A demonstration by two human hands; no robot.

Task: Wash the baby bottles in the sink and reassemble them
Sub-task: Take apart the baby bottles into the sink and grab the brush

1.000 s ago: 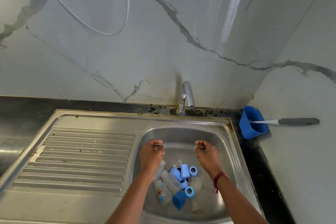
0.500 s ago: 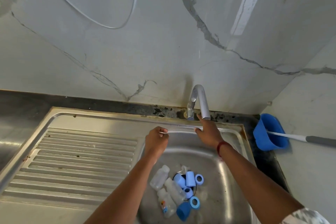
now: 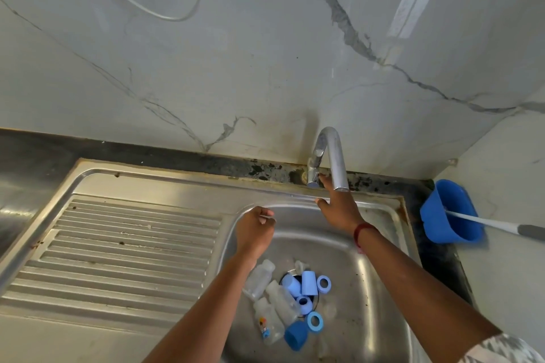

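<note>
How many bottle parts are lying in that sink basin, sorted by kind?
Clear plastic bottles: 3
Blue plastic caps: 3
Blue screw rings: 3
Total: 9, not counting the clear pieces near the drain, which are too faint to count.

Illumination is even and moderately bright, with a cool cast. A bright streak of glare crosses the marble wall (image 3: 265,53) at upper right. The steel sink (image 3: 380,289) shows soft specular highlights along its rim and basin. The tap (image 3: 331,153) casts a faint shadow on the wall. Wide-angle distortion bends the frame edges; focus is slightly soft throughout.
</note>
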